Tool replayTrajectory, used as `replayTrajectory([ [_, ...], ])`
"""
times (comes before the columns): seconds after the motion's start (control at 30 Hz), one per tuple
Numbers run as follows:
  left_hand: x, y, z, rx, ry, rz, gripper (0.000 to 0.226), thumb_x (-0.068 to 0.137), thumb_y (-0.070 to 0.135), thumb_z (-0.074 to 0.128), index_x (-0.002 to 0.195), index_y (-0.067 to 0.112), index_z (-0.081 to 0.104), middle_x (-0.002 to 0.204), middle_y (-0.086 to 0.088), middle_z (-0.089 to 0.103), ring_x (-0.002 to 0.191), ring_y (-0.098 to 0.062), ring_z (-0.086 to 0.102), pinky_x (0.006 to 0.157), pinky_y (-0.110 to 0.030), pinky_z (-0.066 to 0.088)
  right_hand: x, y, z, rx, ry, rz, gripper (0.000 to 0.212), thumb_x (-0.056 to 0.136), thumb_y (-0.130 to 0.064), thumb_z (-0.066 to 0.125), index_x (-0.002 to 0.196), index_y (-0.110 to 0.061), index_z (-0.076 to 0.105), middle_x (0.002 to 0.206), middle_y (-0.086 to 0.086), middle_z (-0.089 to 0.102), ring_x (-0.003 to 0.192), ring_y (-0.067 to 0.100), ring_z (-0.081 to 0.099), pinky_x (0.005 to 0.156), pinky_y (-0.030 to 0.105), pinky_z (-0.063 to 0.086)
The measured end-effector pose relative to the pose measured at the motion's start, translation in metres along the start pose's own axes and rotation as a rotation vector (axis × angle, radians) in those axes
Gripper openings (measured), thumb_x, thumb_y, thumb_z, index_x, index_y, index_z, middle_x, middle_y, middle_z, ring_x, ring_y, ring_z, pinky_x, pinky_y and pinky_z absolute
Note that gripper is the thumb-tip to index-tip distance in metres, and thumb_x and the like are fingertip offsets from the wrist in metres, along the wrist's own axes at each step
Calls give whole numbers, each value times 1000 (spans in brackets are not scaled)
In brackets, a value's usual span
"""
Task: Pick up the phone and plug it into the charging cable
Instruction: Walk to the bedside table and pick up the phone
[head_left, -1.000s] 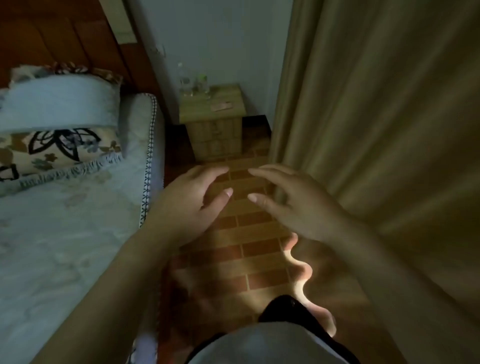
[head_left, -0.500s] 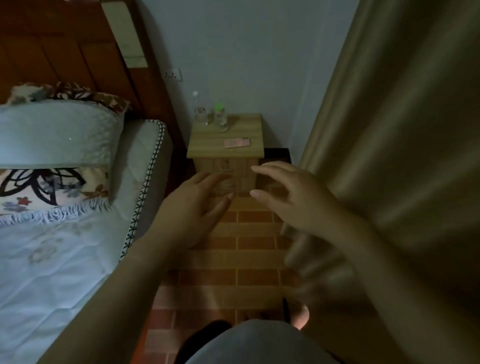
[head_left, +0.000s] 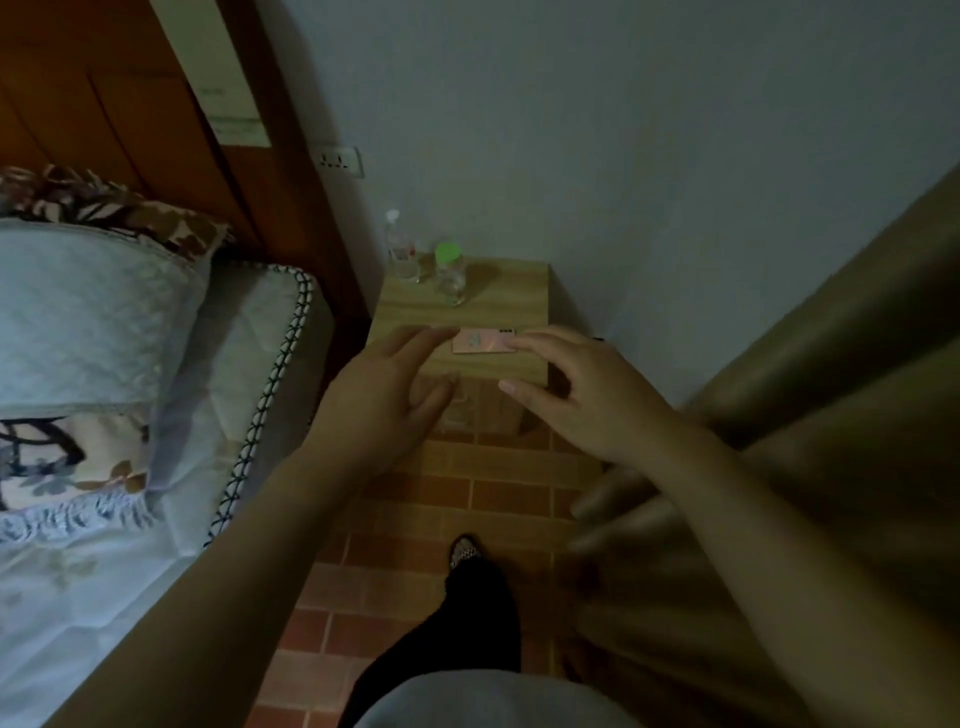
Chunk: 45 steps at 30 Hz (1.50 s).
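Observation:
A pink phone (head_left: 480, 341) lies flat on the small wooden nightstand (head_left: 498, 306), near its front edge. My left hand (head_left: 384, 400) hovers open in front of the nightstand, its fingertips close to the phone's left end. Held open too, my right hand (head_left: 576, 395) has fingertips near the phone's right end. Neither hand holds anything. No charging cable shows in this dim view.
Two clear bottles, one with a green cap (head_left: 449, 275) and one taller (head_left: 400, 249), stand at the nightstand's back left. A wall socket (head_left: 340, 160) sits above by the wooden headboard. The bed with pillows (head_left: 93, 322) is left, a curtain (head_left: 805, 415) right, brick floor below.
I have stepped closer to the nightstand, which now fills the centre. Both open hands have come forward from over the floor to either side of the phone.

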<state>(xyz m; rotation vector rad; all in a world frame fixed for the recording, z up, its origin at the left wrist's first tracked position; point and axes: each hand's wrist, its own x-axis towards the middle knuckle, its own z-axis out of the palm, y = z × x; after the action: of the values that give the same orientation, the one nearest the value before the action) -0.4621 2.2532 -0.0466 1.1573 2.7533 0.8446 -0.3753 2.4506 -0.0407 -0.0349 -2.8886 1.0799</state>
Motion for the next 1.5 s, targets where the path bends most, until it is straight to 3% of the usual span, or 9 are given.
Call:
replayTrajectory([
  [0.13, 81, -45, 17, 44, -11, -36, 46, 90, 35, 51, 134, 25, 42, 132, -8, 52, 114, -26, 51, 88, -35, 43, 85, 42, -2, -3, -45, 1, 47, 88, -49, 49, 130, -29, 47, 134, -9, 48, 117, 3, 39, 92, 23, 31],
  [0.37, 179, -117, 71, 54, -47, -127, 43, 90, 35, 50, 133, 26, 44, 133, -4, 52, 112, -23, 53, 82, -29, 41, 209, 136, 17, -14, -159, 3, 42, 90, -38, 53, 129, -23, 50, 136, -1, 48, 122, 15, 42, 95, 26, 32],
  [0.5, 214, -165, 123, 67, -64, -198, 44, 90, 33, 53, 132, 23, 46, 133, -5, 53, 114, -24, 52, 85, -30, 42, 267, 198, 53, -23, -236, -18, 44, 90, -34, 55, 131, -21, 49, 141, 5, 43, 128, 21, 37, 104, 35, 31],
  [0.67, 232, -231, 204, 60, -109, -308, 47, 88, 32, 57, 132, 19, 47, 134, -10, 52, 117, -28, 51, 90, -35, 42, 318, 271, 119, -73, -338, -86, 50, 89, -37, 56, 136, -23, 42, 146, 5, 38, 131, 24, 30, 105, 32, 24],
  [0.93, 234, -324, 321, 84, -148, -432, 53, 86, 39, 56, 135, 24, 42, 141, -8, 45, 126, -26, 43, 93, -38, 41, 359, 373, 226, -211, -507, -184, 62, 86, -44, 58, 141, -26, 33, 153, 5, 25, 137, 31, 21, 108, 47, 28],
  [1.07, 228, -352, 367, 111, -210, -477, 57, 86, 37, 55, 139, 22, 37, 148, -8, 36, 137, -29, 27, 106, -58, 27, 368, 407, 275, -275, -554, -186, 71, 84, -46, 59, 143, -30, 24, 157, -2, 11, 142, 30, 6, 110, 55, 19],
  [1.13, 222, -360, 389, 116, -244, -519, 62, 87, 37, 53, 143, 24, 28, 153, -5, 27, 141, -29, 16, 108, -61, 17, 371, 418, 293, -312, -551, -207, 73, 83, -47, 59, 144, -31, 22, 158, -4, 8, 142, 27, 3, 110, 58, 17],
  [1.33, 206, -373, 416, 118, -261, -520, 59, 89, 49, 40, 143, 32, 24, 158, -2, 12, 144, -25, 4, 108, -60, 11, 372, 437, 316, -436, -503, -276, 77, 78, -51, 61, 143, -36, 21, 156, -2, 13, 138, 29, 13, 106, 51, 20],
  [1.5, 208, -374, 412, 110, -288, -506, 59, 90, 49, 38, 144, 33, 21, 158, 0, 10, 144, -23, 2, 109, -60, 11, 376, 439, 316, -452, -495, -260, 69, 83, -44, 59, 142, -38, 23, 155, -4, 16, 137, 30, 16, 103, 55, 22],
])
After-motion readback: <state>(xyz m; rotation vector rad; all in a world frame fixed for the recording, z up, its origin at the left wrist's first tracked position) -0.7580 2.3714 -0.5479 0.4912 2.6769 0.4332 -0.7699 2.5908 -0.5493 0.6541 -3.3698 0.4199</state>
